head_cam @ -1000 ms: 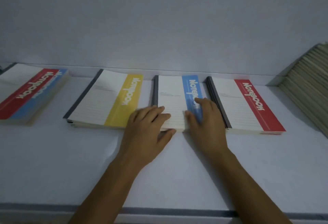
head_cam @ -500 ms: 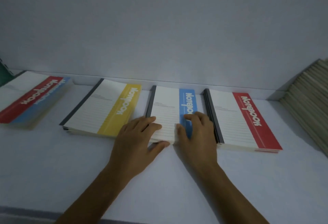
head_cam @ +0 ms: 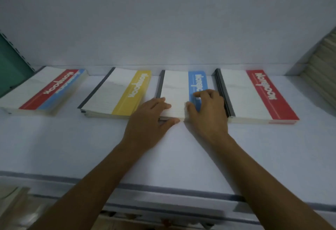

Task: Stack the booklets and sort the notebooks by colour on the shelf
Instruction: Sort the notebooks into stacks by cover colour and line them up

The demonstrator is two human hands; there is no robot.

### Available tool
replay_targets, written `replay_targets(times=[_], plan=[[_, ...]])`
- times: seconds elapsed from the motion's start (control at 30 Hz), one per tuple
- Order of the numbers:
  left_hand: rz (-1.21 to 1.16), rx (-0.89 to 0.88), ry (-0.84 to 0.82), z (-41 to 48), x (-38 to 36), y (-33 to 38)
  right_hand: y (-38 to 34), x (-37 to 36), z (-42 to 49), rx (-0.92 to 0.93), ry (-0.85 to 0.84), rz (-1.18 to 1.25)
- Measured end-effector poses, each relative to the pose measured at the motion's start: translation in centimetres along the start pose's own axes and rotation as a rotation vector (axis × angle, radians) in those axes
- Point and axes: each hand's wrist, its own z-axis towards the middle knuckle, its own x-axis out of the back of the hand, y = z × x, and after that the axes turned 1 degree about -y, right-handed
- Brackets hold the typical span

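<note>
White shelf (head_cam: 72, 147), pale wall (head_cam: 163, 20) behind. Blue notebook pile (head_cam: 174, 87) at 12 o'clock, between yellow pile (head_cam: 120, 91) at 11 and red pile (head_cam: 254, 93) at 1. Left hand (head_cam: 151, 115) and right hand (head_cam: 205, 113) close together, both pinching its near edge. Booklets (head_cam: 323, 69) slant at 3.

Both forearms stretched forward, left hand (head_cam: 151, 118) and right hand (head_cam: 205, 113) side by side, pinching blue notebook (head_cam: 174, 87)
</note>
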Motion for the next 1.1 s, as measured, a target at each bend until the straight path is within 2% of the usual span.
replay_targets(times=[0.13, 0.27, 0.37, 0.47, 0.63, 0.73, 0.83, 0.93, 1.0, 1.1], plan=[[0.038, 0.007, -0.015, -0.2, -0.1, -0.2, 0.4, -0.3, -0.1, -0.009, -0.011, -0.017], [0.102, -0.106, 0.025, -0.1, 0.0, -0.3, 0.0, -0.4, -0.3, -0.017, -0.006, -0.073], [0.053, -0.186, 0.058, -0.1, 0.2, -0.5, -0.3, -0.3, -0.4, 0.018, -0.001, -0.125], [-0.03, -0.265, 0.128, -0.5, 0.8, 0.2, -1.2, 0.1, -0.6, 0.025, 0.079, -0.174], [-0.129, -0.234, 0.21, -2.2, 4.8, -2.7, -8.4, -2.5, -1.8, 0.165, 0.226, -0.047], [-0.174, -0.127, 0.252, -4.8, 8.7, -8.6, -14.4, -6.7, -3.2, 0.206, 0.161, 0.02], [-0.107, -0.03, 0.344, -6.7, 13.6, -16.1, -20.1, -11.5, -4.8, 0.239, 0.039, 0.089], [-0.077, 0.055, 0.38, -6.7, 18.2, -24.2, -24.5, -15.9, -5.7, 0.191, -0.023, 0.154], [-0.06, 0.183, 0.33, -6.0, 20.5, -29.3, -27.1, -18.6, -5.5, 0.1, -0.048, 0.227], [-0.11, 0.5, 0.156, -5.5, 20.6, -33.9, -28.5, -21.2, -4.7, -0.052, -0.094, 0.264]])
